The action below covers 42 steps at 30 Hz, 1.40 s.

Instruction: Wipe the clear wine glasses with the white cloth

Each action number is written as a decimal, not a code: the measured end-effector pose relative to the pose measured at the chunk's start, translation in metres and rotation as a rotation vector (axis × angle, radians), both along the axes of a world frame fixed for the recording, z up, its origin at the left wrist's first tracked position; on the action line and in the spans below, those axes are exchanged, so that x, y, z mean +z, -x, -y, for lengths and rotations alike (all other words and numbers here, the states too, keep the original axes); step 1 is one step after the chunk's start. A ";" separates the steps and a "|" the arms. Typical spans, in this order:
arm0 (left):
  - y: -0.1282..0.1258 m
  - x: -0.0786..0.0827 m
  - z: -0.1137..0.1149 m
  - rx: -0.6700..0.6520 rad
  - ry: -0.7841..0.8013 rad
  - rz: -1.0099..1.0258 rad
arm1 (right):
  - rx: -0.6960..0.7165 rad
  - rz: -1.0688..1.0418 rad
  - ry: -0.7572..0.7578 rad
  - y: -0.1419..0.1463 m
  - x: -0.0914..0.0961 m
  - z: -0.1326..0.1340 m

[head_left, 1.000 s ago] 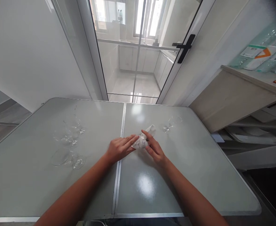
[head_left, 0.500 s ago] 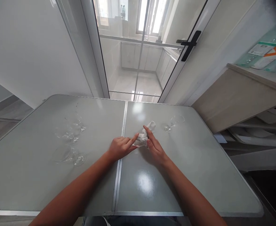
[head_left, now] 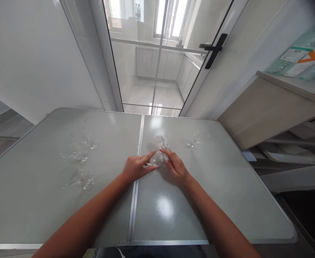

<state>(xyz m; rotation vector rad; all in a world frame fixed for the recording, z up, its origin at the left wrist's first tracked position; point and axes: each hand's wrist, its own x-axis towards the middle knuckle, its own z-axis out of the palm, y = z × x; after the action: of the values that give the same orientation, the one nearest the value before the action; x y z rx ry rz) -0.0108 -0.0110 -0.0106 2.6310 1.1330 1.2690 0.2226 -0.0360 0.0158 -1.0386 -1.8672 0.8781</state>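
Table (head_left: 227,179): glossy, seamed
Door (head_left: 159,64): glazed, beyond
Left hand (head_left: 137,167): I pinch a glass (head_left: 155,160)
Right hand (head_left: 177,167): I grip cloth (head_left: 161,142) against it

a pale, glossy grey-green table (head_left: 243,200) spreads under and around the fingers, with a seam (head_left: 132,218) running from its near edge to its far edge, just left of the left fingers (head_left: 148,157). well out to the left of those fingers, three clear stemmed glasses (head_left: 89,182) lie on their sides in a loose row, feet towards the fingers and bowls away. beyond and to the right of the right fingers (head_left: 170,154), one clear glass (head_left: 190,146) lies on its side, foot nearest the fingers
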 end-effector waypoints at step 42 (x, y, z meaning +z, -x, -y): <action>-0.004 0.000 -0.003 -0.009 0.066 -0.013 | -0.008 -0.614 0.474 0.006 0.022 0.003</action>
<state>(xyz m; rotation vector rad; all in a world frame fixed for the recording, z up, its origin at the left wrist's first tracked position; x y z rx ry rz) -0.0063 -0.0075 -0.0103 2.5981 1.1423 1.1926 0.2163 -0.0386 0.0380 -0.9009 -1.1637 1.4846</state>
